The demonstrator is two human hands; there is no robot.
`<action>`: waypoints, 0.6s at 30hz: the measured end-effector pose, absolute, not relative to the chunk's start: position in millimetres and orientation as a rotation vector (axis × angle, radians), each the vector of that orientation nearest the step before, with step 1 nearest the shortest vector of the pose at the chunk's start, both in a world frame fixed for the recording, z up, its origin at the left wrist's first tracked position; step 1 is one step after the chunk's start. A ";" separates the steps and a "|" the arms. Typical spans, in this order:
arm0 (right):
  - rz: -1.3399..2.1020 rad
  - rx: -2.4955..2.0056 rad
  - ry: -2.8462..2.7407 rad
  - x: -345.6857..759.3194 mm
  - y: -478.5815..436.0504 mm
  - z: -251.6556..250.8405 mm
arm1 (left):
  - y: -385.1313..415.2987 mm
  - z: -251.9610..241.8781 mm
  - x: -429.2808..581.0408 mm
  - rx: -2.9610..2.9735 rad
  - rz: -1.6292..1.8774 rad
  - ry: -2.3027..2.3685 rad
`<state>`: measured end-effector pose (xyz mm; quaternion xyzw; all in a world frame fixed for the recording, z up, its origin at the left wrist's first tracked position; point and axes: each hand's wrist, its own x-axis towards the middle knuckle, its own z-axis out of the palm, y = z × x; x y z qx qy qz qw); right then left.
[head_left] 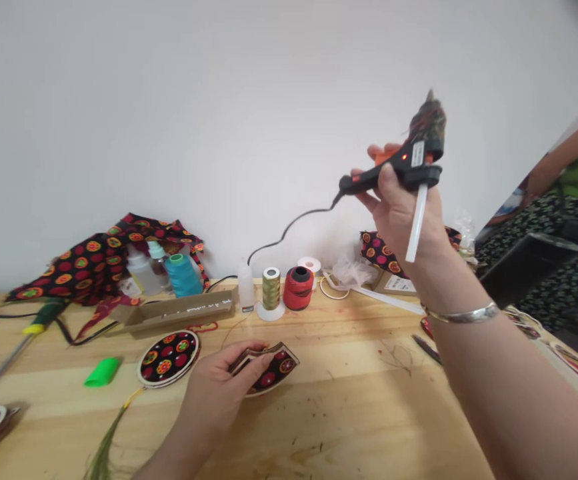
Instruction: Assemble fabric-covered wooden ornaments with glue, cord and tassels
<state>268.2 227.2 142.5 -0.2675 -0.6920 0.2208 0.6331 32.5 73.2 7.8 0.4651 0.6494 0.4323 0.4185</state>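
My right hand (399, 213) is raised above the table, gripping a black hot glue gun (409, 163) with an orange trigger and a lit red lamp. A white glue stick (417, 223) juts from the back of the gun, and a thin black cord (289, 230) trails down toward the table. Low in the view, my left hand (219, 393) holds a curved piece (279, 368) covered in black fabric with red circles. Close to that hand, a matching oval fabric-covered disc (169, 359) lies flat on the wooden table (349, 427).
Thread spools (289, 288), bottles (143, 270) and a cardboard strip (179, 310) stand along the back by a white wall, beside patterned fabric (103, 260). A screwdriver (29, 340) and a green cap (102, 371) lie at left. A seated person (559, 200) is at right.
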 end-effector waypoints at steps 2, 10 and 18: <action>0.428 -0.643 -1.632 260.1 220.9 162.5 | 73.2 8.0 33.7 1.166 1.099 1.628; 0.547 -0.445 -1.584 239.9 162.1 215.7 | 67.9 4.7 33.4 1.220 1.104 1.589; 0.539 -0.441 -1.594 250.1 101.3 198.9 | 66.8 1.1 31.8 1.269 1.090 1.556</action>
